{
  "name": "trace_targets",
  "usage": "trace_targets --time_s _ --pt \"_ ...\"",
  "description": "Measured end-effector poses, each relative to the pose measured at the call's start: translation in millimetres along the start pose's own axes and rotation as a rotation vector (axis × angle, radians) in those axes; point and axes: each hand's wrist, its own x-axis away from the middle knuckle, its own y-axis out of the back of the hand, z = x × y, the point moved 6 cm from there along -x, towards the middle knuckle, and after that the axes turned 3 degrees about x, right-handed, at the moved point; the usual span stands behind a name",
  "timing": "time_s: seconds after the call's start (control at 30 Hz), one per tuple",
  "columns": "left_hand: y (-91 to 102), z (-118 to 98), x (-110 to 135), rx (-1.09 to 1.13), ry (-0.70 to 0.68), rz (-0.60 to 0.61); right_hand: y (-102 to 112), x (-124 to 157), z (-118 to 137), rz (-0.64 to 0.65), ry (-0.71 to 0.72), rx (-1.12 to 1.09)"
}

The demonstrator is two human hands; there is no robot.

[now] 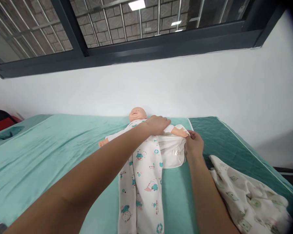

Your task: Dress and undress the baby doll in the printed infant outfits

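A baby doll [138, 113] lies on its back, its head toward the wall. White clothing printed with teal pictures [147, 175] covers its front and stretches toward me. My left hand [158, 125] is closed over the doll's upper arm at the shoulder; its palm side is hidden. Beyond it, the doll's white-sleeved arm ends in a bare hand [180, 132]. With closed fingers, my right hand [194, 143] pinches the edge of the white cloth flap [172, 151] beside that doll hand. The doll's other hand [103, 142] rests out to the left.
A teal sheet [51, 152] covers the bed, with a darker green quilted cover [207, 130] on the right. A crumpled printed cloth [249, 195] lies near my right forearm. Behind stand a white wall [161, 87] and a barred window. A black-and-red item [1, 122] sits far left.
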Motion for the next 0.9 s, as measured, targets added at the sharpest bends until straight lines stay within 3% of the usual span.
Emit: trace_targets --time_s 0.13,0.2,0.33,0.4,0.47,0.53,0.6,0.7,0.8,0.9 --pt "-1.6 -10 -2 0.048 -0.002 0.002 -2 0 4 0.017 -0.039 -0.268" --pt "-6.1 -17 -8 0.062 0.013 0.001 6 1 12 -0.061 0.004 -0.364" --pt "-18.8 -32 -24 0.119 0.042 -0.027 29 19 46 -0.330 0.269 -0.218" --pt "-23.5 -40 -30 0.152 0.059 -0.038 28 35 67 -0.338 0.416 -0.074" --pt "-23.5 -44 -28 0.173 0.095 -0.056 17 48 81 -0.239 0.495 0.023" --pt "-17.6 -41 -14 0.196 0.138 -0.100 2 57 82 -0.094 0.471 0.045" --pt "-9.4 -30 15 0.254 0.188 -0.194 -17 62 76 0.087 0.388 0.021" --pt "-5.1 5 78 0.439 0.370 -0.489 -47 73 65 0.369 0.292 0.023" --pt "-30.8 39 135 0.720 0.576 -0.715 -68 87 61 0.545 0.277 0.110" --pt "-60.4 53 155 0.942 0.629 -0.795 -79 97 62 0.630 0.293 0.165"
